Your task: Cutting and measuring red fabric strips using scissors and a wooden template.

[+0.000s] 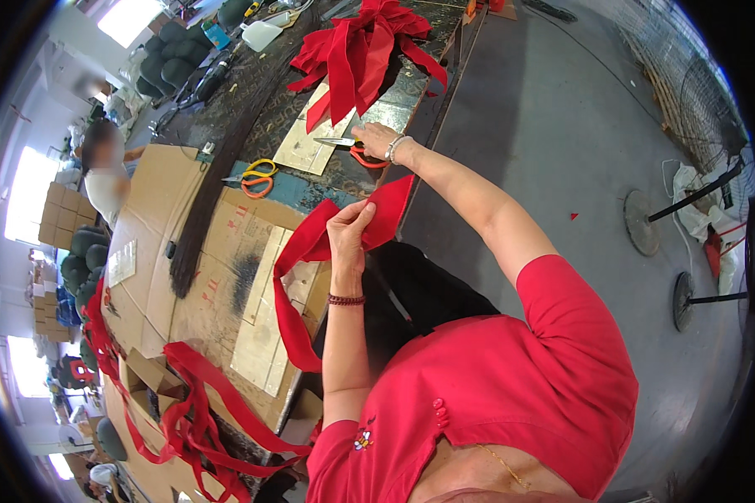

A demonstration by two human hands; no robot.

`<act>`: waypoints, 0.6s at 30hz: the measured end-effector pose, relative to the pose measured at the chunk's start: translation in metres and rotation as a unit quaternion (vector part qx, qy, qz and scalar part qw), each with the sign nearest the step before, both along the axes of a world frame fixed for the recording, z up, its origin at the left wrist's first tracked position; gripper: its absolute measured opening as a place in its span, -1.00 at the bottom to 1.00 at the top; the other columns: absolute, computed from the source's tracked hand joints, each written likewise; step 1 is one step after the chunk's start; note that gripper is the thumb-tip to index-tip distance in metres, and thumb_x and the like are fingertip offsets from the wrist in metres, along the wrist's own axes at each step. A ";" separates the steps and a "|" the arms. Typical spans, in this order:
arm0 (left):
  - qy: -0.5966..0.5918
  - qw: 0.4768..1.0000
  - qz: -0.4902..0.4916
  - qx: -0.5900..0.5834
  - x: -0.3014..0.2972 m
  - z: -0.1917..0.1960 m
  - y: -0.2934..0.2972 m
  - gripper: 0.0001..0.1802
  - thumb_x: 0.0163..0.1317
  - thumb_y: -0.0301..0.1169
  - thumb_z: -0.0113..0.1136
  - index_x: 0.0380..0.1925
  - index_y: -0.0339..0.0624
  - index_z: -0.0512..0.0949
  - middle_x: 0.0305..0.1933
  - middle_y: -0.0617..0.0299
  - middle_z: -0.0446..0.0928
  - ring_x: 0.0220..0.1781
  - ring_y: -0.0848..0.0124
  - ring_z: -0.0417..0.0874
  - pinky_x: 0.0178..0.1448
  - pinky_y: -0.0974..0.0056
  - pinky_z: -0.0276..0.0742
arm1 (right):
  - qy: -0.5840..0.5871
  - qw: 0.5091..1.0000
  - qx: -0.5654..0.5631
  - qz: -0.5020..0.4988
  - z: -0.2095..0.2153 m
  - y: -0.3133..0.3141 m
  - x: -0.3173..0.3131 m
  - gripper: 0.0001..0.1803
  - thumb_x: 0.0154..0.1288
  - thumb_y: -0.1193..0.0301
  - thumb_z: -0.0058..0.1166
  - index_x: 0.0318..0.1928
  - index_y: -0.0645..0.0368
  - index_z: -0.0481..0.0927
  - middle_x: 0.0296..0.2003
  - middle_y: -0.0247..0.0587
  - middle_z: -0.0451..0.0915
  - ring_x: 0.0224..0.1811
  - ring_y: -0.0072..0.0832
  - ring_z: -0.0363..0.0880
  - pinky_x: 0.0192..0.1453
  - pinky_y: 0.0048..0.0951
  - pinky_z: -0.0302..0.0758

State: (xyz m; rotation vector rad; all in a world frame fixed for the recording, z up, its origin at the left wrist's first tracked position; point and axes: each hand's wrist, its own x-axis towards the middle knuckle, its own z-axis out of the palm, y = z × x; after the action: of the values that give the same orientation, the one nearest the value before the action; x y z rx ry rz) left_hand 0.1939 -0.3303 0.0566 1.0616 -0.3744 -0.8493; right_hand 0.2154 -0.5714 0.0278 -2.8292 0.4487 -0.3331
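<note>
In the head view, the left hand pinches the upper end of a red ribbon strip between thumb and fingers, closed on the cloth just above the near edge of the counter. From that grip the strip loops down over a flattened cardboard sheet and hangs past the counter's edge. The right hand reaches farther up the counter and is closed around the orange handles of a pair of scissors, their blades pointing left over a pale card. A second pair of scissors with yellow and orange handles lies by itself to the left, apart from both hands. Beyond the right hand sits a heap of red bows. More red ribbon strips trail over the cardboard at the lower left.
</note>
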 end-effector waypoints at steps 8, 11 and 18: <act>-0.102 0.993 -0.024 0.054 -0.006 0.011 -0.005 -0.86 0.13 -0.51 0.29 -0.32 -0.34 0.66 -0.38 0.26 0.64 -0.39 0.58 0.61 -0.25 0.50 0.50 | 0.017 0.999 -0.048 -0.016 -0.011 -0.003 -0.026 -0.64 0.12 0.45 0.00 -0.07 0.35 0.38 -0.26 0.24 0.56 -0.23 0.09 0.59 -0.12 -0.09 0.53; -0.109 0.991 -0.047 0.057 -0.005 0.014 -0.008 -0.85 0.12 -0.49 0.31 -0.32 -0.35 0.66 -0.39 0.25 0.64 -0.39 0.58 0.61 -0.27 0.49 0.51 | -0.082 0.911 0.394 -0.088 -0.004 -0.012 -0.067 -0.51 0.21 0.32 0.10 0.09 0.30 0.35 -0.31 0.04 0.62 -0.37 -0.35 0.62 -0.42 -0.45 0.48; -0.089 0.989 -0.082 0.087 -0.003 0.018 -0.011 -0.85 0.10 -0.47 0.33 -0.35 -0.33 0.67 -0.41 0.26 0.64 -0.41 0.59 0.60 -0.30 0.49 0.51 | -0.190 0.657 0.730 -0.006 0.011 0.032 -0.191 -0.55 0.36 0.20 0.03 0.09 0.25 0.36 -0.29 -0.08 0.65 -0.42 -0.63 0.54 -0.61 -0.72 0.16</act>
State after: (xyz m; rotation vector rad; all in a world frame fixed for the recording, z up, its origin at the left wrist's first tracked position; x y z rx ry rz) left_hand 0.1906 -0.3412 0.0749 1.2865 -0.5523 -0.9490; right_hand 0.0243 -0.5396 0.0388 -1.1114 0.3547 -0.3159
